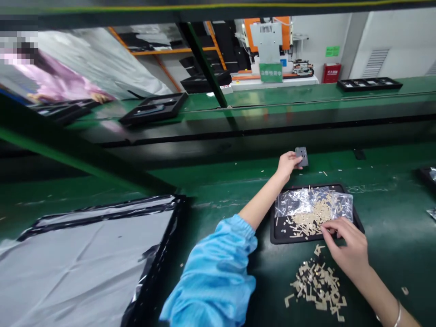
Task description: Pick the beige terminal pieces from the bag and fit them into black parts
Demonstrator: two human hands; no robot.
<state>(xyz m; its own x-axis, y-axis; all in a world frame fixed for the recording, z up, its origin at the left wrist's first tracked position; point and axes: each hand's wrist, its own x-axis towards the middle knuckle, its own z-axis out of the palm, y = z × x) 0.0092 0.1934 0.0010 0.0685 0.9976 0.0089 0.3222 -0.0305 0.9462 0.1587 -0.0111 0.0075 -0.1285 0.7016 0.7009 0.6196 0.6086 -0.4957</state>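
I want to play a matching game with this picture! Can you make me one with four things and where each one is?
Things:
1. small grey part
2. clear plastic bag
3. loose pile of beige pieces
4. blue sleeve

Places:
A. on the green table, in front of the tray
B. on the left arm
C. held up in the left hand
D. lying in the black tray

Pairs: 1-C, 2-D, 3-A, 4-B

Left arm in a blue sleeve stretches forward toward one o'clock, its left hand (288,164) pinching with fingers closed. Right hand (347,245), bare-wristed with a bracelet, reaches in from four o'clock, fingertips (326,230) curled downward.
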